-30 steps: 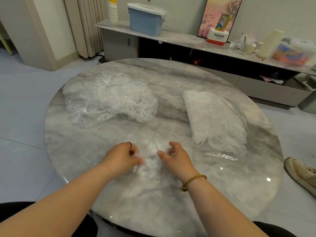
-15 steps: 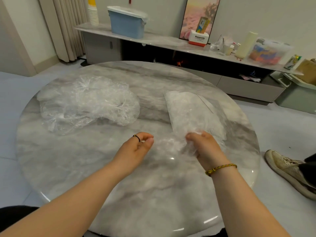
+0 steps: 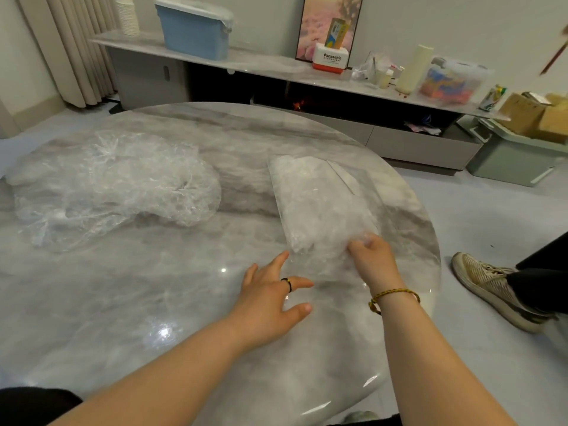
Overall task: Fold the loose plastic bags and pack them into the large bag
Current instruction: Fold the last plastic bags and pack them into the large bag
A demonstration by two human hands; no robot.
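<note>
1. Gripping a small wad (image 3: 365, 238) of clear plastic, the R hand (image 3: 373, 261) has its fingers curled round it, knuckles up. It sits at approx 4 o'clock on the tabletop, right at the near end of the large bag (image 3: 316, 198).
2. Large bag lies flat at approx 2 o'clock on the round marble table (image 3: 123, 302), packed w/ whitish crumpled plastic. Its clear, flatter end points toward the person.
3. Small wad touches the large bag's near end. Can't tell whether it is inside the mouth or on top, since all the film is see-thru.
4. L hand (image 3: 270, 298) is released and holds nothing, w/ fingers spread and straight and palm down. It is at approx 5 o'clock, just beside the large bag's near corner. Can't tell if the fingertips touch the film or the table.
5. Black ring (image 3: 287, 283) is on a L finger, and a yellow cord bracelet (image 3: 395, 295) is on the R wrist.
6. Pile of loose bags (image 3: 113, 186) sits at approx 10 o'clock, a crumpled, puffy, see-thru heap well apart from both hands.
7. Beyond the table at 12 o'clock a low sideboard (image 3: 276, 67) carries a blue lidded bin (image 3: 196, 29), among other things.
8. Off the table at 3 o'clock a worn sneaker (image 3: 485, 284) rests on the floor.
</note>
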